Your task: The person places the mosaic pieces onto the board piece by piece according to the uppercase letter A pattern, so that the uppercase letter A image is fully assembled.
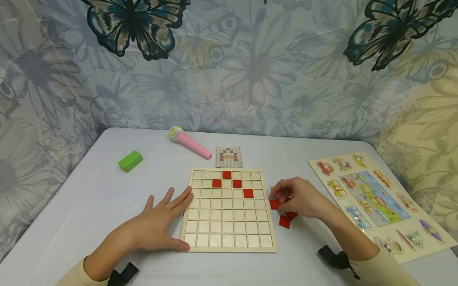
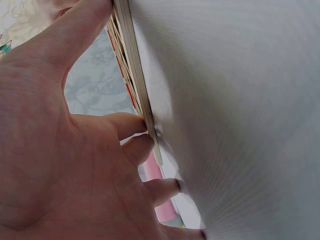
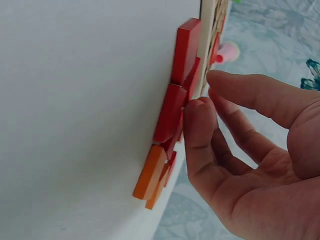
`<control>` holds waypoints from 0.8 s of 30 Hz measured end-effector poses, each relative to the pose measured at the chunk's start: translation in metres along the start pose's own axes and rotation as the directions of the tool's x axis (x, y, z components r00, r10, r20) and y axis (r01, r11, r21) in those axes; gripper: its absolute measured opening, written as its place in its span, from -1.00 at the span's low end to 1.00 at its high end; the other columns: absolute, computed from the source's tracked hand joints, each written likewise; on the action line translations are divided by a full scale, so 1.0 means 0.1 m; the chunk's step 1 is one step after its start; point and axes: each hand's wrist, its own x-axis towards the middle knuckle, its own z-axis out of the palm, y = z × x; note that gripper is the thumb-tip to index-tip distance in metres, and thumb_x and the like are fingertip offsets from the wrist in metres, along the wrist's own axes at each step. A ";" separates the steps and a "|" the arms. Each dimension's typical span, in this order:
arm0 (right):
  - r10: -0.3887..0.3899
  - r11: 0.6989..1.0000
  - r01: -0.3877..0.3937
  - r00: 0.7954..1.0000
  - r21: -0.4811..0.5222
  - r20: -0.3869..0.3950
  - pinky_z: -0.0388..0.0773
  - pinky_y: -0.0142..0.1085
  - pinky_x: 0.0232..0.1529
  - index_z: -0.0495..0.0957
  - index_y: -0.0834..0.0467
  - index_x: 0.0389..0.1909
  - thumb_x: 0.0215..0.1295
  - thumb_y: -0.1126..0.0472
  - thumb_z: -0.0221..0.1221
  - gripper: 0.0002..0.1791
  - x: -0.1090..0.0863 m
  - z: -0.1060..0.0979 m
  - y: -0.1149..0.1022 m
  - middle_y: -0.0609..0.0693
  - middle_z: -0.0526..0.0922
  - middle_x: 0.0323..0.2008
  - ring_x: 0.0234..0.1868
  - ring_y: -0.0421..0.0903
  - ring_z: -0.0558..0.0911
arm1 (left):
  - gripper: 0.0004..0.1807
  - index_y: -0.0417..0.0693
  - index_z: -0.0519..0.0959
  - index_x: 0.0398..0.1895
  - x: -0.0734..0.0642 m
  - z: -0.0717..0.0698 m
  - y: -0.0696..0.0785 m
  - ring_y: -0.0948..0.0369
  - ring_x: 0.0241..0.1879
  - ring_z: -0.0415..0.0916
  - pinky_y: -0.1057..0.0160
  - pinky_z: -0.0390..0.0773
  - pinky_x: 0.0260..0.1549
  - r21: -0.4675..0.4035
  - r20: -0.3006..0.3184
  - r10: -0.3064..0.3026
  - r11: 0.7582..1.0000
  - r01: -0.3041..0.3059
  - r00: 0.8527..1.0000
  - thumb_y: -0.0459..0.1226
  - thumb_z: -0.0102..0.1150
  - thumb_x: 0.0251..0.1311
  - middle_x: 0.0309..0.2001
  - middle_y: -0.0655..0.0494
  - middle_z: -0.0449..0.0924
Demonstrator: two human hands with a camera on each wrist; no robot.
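Note:
A wooden grid board (image 1: 229, 251) lies flat in the middle of the white table. Several red square tiles (image 1: 248, 193) sit in cells of its upper rows. My left hand (image 1: 161, 222) is spread at the board's left side, fingertips and thumb at the edge; the left wrist view has them along the board's side (image 2: 142, 85). Over a loose cluster of tiles right of the board is my right hand (image 1: 300, 198), fingers loosely bent, thumb and fingertips apart. The right wrist view shows red tiles (image 3: 170, 112) and orange tiles (image 3: 150, 172) beside those fingers, partly overlapping.
A small pattern card (image 1: 229, 163) lies just beyond the board. Behind it rests a pink toy microphone (image 1: 193, 145), with a green block (image 1: 130, 161) farther left. A picture puzzle board (image 1: 330, 190) takes up the table's right side. Patterned cloth (image 1: 250, 79) hangs behind the table.

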 end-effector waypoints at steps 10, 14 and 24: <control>0.014 1.000 -0.014 1.000 -0.012 -0.027 0.56 -0.31 -0.43 0.72 0.15 -0.22 -0.01 0.47 0.41 -0.70 0.00 0.08 0.01 0.01 0.68 -0.24 -0.31 -0.11 0.55 | 0.38 0.14 -0.08 0.73 0.00 0.00 -0.01 -0.24 0.67 -0.28 -0.70 -0.25 0.29 -0.002 0.009 -0.008 1.000 0.008 1.000 0.48 0.35 -0.06 0.72 0.31 -0.30; -0.008 0.999 0.007 0.999 -0.040 -0.035 0.53 -0.33 -0.44 0.71 0.15 -0.24 -0.03 0.50 0.39 -0.69 0.00 0.09 0.01 0.00 0.65 -0.31 -0.32 -0.11 0.54 | 0.38 0.14 -0.08 0.73 0.00 0.00 -0.01 -0.25 0.67 -0.28 -0.70 -0.25 0.29 0.000 0.011 -0.007 1.000 0.007 1.000 0.49 0.34 -0.06 0.72 0.31 -0.30; 0.003 0.997 -0.006 0.999 -0.071 -0.043 0.53 -0.33 -0.43 0.75 0.13 -0.24 0.04 0.47 0.40 -0.73 -0.01 0.09 0.00 -0.04 0.63 -0.35 -0.32 -0.13 0.54 | 0.38 0.14 -0.07 0.73 0.00 0.01 -0.01 -0.25 0.67 -0.27 -0.70 -0.25 0.29 0.000 0.002 0.001 1.000 -0.001 1.000 0.48 0.36 -0.06 0.72 0.31 -0.29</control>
